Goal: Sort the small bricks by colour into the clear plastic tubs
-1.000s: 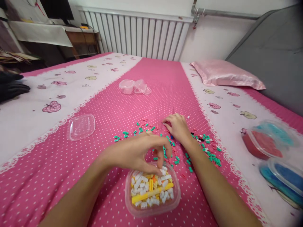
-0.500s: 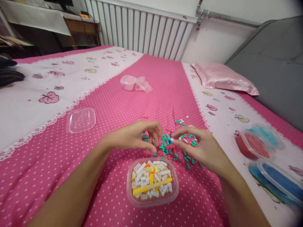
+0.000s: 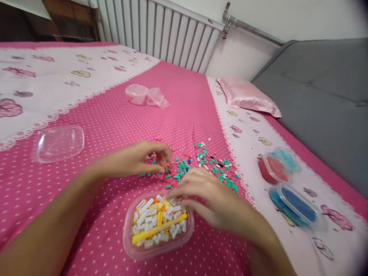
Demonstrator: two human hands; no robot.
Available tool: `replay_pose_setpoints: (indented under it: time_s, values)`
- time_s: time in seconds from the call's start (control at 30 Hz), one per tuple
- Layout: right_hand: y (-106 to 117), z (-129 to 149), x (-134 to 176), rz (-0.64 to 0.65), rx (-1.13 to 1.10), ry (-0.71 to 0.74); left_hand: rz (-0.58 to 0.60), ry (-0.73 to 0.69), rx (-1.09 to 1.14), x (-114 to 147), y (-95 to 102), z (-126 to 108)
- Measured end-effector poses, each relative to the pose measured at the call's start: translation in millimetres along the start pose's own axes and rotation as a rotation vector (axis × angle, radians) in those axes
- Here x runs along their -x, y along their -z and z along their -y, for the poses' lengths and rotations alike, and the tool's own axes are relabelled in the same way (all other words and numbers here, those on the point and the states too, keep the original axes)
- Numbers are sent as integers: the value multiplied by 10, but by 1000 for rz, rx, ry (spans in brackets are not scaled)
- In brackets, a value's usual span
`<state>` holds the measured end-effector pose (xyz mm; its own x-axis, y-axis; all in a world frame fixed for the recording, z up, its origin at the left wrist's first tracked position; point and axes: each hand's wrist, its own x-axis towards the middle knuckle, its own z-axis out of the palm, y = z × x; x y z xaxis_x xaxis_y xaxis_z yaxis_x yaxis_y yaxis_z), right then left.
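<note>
Clear plastic rounded-rectangle tub (image 3: 127, 234) sits near, just left of centre, on the pink white-dotted bedsheet (image 3: 100, 237). Uncovered, filled with small white plastic bricks (image 3: 148, 219), yellow ones and a few orange bits; one long flat yellow strip (image 3: 159, 229) lies slantwise on top.

Hands are apart. Right hand (image 3: 205, 191) is over the tub's far right corner, fingertips bent down at the rim; can't tell if they pinch a brick. Left hand (image 3: 140, 158) is left of the loose pile and beyond the tub, thumb and fingers curled toward each other; can't tell if anything is between them.

Loose pile of small green and pinkish-red bricks (image 3: 181, 170) spreads beyond the tub and off to the right, a few white, blue and black ones mixed in.

Flat clear plastic lid (image 3: 60, 143) lies to the left. Clear plastic containers (image 3: 136, 94) sit far. On the right: red-filled tub (image 3: 273, 168), turquoise-filled tub (image 3: 287, 159) just beside it, blue-filled tub (image 3: 297, 205) nearer.
</note>
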<state>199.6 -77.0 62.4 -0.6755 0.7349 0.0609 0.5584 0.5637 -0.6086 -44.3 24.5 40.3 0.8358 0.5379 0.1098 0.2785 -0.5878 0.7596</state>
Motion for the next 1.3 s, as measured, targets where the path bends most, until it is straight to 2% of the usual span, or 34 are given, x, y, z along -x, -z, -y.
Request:
replay_pose_setpoints:
  time_s: [0.1,0.17,0.2,0.23,0.3,0.4,0.5,0.83,0.93,1.0,1.07,1.13,1.2,1.3]
  values:
    - [297,-306,155,-186,58,-131,-5,27,-61,-11,13,54]
    - [449,-631,261,-342,184,-319,8,47,-83,-27,7,70]
    - [490,-805,303,-377,232,-438,20,59,-87,-35,0,71]
    - [507,-973,333,-370,257,-538,31,72,-89,-42,-8,71]
    - [480,-1254,355,-325,253,-632,46,93,-94,-51,-24,67]
    - [376,-1478,320,-280,249,-653,40,110,-100,-50,-34,72]
    - [313,-1518,274,-278,270,-647,38,121,-101,-42,-30,87]
    - [367,-1382,234,-332,366,-632,59,130,-115,-57,-21,76]
    - [450,-1091,220,-403,233,-549,49,127,-118,-53,-14,78]
    - [453,-777,185,-421,126,-399,41,124,-121,-50,-14,78]
    - [367,-431,129,-362,68,-227,42,125,-123,-48,-16,82]
    - [205,-136,61,-257,66,-133,47,126,-120,-46,-16,94]
    - [26,46,-4,-165,111,-92,51,118,-118,-43,-13,120]
    - [-129,112,-67,-67,142,-99,60,96,-127,-32,-2,185]
